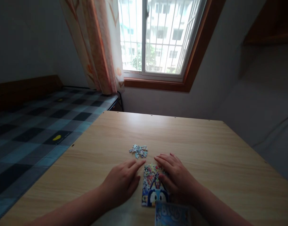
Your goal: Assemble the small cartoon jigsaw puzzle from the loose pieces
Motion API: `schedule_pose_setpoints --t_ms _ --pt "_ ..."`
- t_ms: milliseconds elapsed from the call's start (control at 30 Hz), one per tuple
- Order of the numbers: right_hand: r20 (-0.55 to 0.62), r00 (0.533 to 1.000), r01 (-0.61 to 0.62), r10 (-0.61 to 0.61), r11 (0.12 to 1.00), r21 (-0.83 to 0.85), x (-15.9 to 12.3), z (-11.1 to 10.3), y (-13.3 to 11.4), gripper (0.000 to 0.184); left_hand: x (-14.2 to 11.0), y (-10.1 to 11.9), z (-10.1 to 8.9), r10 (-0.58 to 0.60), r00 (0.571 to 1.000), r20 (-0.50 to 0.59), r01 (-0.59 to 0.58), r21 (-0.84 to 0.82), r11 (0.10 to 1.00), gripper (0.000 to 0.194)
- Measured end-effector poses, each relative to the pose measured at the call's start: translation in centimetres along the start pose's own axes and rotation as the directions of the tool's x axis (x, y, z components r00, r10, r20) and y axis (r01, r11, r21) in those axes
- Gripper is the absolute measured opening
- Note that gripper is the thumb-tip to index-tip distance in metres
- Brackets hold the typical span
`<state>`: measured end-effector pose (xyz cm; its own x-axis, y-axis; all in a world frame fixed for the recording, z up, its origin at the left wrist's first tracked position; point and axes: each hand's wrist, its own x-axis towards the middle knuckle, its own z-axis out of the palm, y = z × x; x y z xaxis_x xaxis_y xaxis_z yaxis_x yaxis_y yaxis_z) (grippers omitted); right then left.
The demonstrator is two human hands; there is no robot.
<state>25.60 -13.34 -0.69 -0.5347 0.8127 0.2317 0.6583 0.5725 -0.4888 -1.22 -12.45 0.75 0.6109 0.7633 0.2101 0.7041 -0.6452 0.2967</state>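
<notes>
A colourful picture card [151, 185] with a blue cartoon dog's face lies flat on the wooden table. My left hand [124, 177] rests just left of the card, fingers stretched forward and nothing held. Over the card's right side lies my right hand [173, 174], its fingers extended and its thumb on the printed picture. Beyond my fingertips is a small heap of loose jigsaw pieces [139, 151], pale blue and white. Nearest to me, a blue box or case [172, 215] with large lettering overlaps the card's lower edge; its bottom is cut off by the frame.
The wooden table [193, 138] reaches toward the wall below a barred window [163, 37]. On the left is a bed with a checked cover [40, 125]. An orange-patterned curtain [96, 47] hangs beside the window. A wooden shelf [271, 34] juts out at upper right.
</notes>
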Motion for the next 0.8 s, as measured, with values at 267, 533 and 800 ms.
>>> schedule_pose_setpoints --t_ms 267,533,800 --pt "-0.172 0.984 -0.037 0.052 0.996 0.086 0.1 1.0 2.0 0.046 -0.1 -0.3 0.0 0.021 1.000 -0.008 -0.021 -0.003 1.000 0.044" --pt "-0.228 0.963 -0.120 0.141 0.987 0.105 0.6 0.9 1.8 0.031 -0.1 -0.5 0.0 0.053 0.998 -0.016 -0.053 0.015 0.998 0.043" --pt "-0.276 0.949 -0.153 0.153 0.988 0.023 1.2 0.5 0.6 0.006 0.3 -0.7 0.0 0.053 0.999 -0.002 -0.053 0.032 0.998 0.039"
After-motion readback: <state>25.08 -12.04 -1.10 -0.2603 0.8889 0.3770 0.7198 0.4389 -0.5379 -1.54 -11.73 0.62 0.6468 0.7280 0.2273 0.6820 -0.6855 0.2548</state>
